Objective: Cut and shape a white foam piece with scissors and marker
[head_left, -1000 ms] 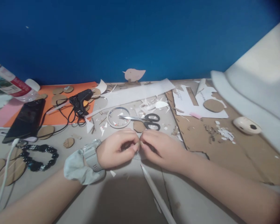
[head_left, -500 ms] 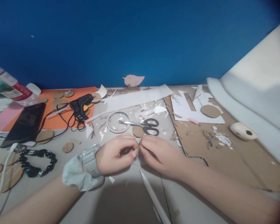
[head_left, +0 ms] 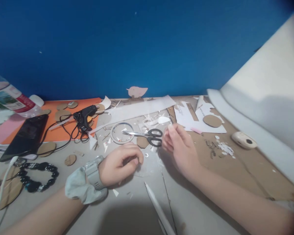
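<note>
My left hand (head_left: 122, 163) rests on the table with its fingers curled in toward the thumb; whatever it holds, if anything, is hidden. Beside its fingertips lies a clear plastic piece (head_left: 145, 170), with a small round shiny item (head_left: 146, 155) at its upper edge. My right hand (head_left: 180, 147) is raised to the right, thumb and fingertips pinched together around something too small to make out. Black-handled scissors (head_left: 155, 133) lie just left of it, their blades across a roll of tape (head_left: 112, 133). A white pen (head_left: 158, 205) lies below, between my forearms.
A black glue gun (head_left: 84, 117) with its cord rests on orange paper (head_left: 63, 125). Further left are a phone (head_left: 24, 137), a bottle (head_left: 17, 98) and a beaded bracelet (head_left: 39, 176). A pink paper bird (head_left: 138, 91) stands at the back; cardboard (head_left: 225, 176) covers the right side.
My right hand has moved away from my left, up and to the right. The small round item and the plastic now show between them. My left hand has stayed nearly in place.
</note>
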Available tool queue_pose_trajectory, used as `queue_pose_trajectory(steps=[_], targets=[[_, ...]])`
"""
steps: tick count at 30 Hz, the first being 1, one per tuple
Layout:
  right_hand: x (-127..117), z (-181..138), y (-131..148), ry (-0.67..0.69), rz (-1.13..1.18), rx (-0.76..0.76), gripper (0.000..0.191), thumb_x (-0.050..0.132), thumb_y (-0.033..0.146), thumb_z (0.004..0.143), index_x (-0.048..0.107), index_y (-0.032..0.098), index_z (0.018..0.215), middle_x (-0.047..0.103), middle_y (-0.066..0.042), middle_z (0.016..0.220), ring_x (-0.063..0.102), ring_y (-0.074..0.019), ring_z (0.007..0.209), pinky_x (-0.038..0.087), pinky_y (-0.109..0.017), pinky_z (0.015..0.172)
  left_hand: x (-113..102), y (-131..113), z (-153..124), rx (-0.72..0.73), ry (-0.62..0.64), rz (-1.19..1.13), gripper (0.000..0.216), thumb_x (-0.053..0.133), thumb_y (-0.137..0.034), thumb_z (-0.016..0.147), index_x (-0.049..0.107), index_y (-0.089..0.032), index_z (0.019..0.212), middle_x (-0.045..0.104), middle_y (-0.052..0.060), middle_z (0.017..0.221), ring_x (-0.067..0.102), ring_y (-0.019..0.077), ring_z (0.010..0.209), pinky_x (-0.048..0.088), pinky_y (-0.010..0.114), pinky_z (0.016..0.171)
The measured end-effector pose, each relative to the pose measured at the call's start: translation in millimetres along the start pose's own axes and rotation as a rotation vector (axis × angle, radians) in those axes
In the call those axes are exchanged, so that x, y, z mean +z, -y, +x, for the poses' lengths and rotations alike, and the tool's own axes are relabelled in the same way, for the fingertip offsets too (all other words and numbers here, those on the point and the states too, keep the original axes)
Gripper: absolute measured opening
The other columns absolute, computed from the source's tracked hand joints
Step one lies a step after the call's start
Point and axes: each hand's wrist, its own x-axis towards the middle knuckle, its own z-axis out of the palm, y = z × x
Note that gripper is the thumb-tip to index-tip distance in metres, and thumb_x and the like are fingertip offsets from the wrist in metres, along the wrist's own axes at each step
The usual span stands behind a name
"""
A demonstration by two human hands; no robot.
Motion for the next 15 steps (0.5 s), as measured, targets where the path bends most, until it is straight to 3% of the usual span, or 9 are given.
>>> queue_pose_trajectory(steps=[3,6,8,11,15], targets=[[4.6,2.0,-3.4,0.014,0.128,0.1,0.011,0.048,0.034,0.094,0.043,0.026,0.089,0.03,0.007,0.063,0.025,-0.0091,0.046,0.021,-0.021,0.042,-0.6,-1.5,0.0,-0.017,-0.008,-0.017,0.015,0.043,-0.01,0.081,0.055,-0.016,0.075,0.057,0.002,0.075,0.052,0.0154,0.075,0.04,0.029,0.076],[7.5,-2.4,-4.0,0.125,-0.033,0.107,0.01,0.045,0.033,0.095,0.046,0.025,0.1,0.04,0.005,0.07,0.037,-0.0099,0.052,0.031,-0.022,0.046,-1.4,-1.4,-0.2,-0.04,-0.011,-0.039,0.014,0.043,-0.011,0.082,0.054,-0.016,0.075,0.056,0.001,0.074,0.051,0.0149,0.074,0.039,0.028,0.075],[7.0,-6.6,-2.0,0.189,-0.231,-0.003,0.01,0.044,0.029,0.096,0.049,0.023,0.103,0.05,0.001,0.082,0.049,-0.0126,0.067,0.04,-0.024,0.058,-1.8,0.1,-1.1,-0.055,-0.004,-0.061,0.015,0.041,-0.014,0.084,0.052,-0.017,0.074,0.054,0.0,0.072,0.05,0.0143,0.072,0.039,0.027,0.072],[4.5,-10.9,3.1,0.35,-0.442,-0.265,0.022,0.047,0.016,0.093,0.05,0.024,0.113,0.054,-0.004,0.099,0.053,-0.0161,0.089,0.044,-0.029,0.076,-1.6,3.4,-3.1,-0.07,-0.011,-0.099,0.018,0.038,-0.02,0.088,0.048,-0.018,0.074,0.049,-0.001,0.07,0.048,0.0137,0.069,0.039,0.026,0.069],[2.7,-12.2,7.3,0.575,-0.517,-0.47,0.022,0.046,0.012,0.093,0.054,0.023,0.111,0.058,-0.005,0.102,0.054,-0.0172,0.094,0.045,-0.032,0.082,-1.0,4.8,-4.6,-0.106,-0.014,-0.132,0.022,0.032,-0.024,0.09,0.044,-0.018,0.073,0.044,-0.002,0.068,0.044,0.0135,0.067,0.037,0.026,0.065]])
